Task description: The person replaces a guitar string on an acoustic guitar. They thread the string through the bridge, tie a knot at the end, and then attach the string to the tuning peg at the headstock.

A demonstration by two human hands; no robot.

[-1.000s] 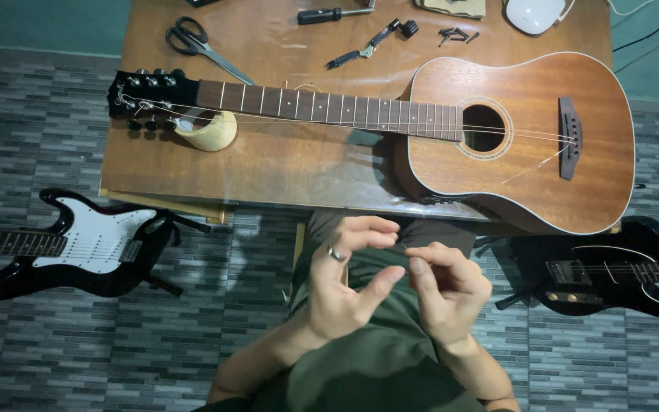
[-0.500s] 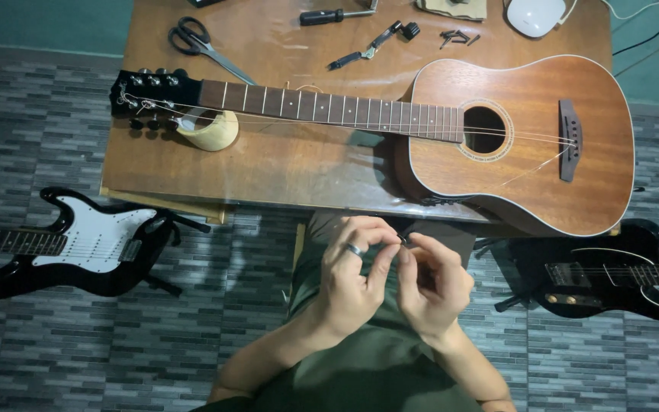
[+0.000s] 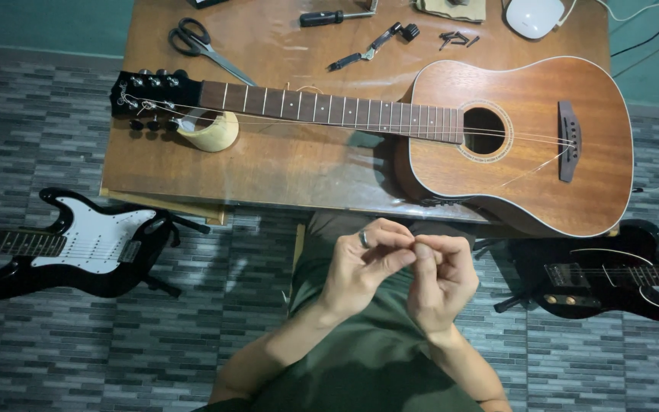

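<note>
Two hands meet over the lap below the table [image 3: 268, 175]: left hand [image 3: 360, 271] and right hand [image 3: 440, 278], fingers curled, fingertips pinched together; any held object is indiscernible. Acoustic guitar [image 3: 528, 145] lies on the table.

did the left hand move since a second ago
Yes. The left hand has closed toward the right hand and risen slightly toward the table edge; its fingertips now meet the right hand's.

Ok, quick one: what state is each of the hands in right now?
Left hand: fingers curled, fingertips pinched against the right hand; anything held is too small to tell.
Right hand: curled, pinching likewise; contents cannot be told.
</note>
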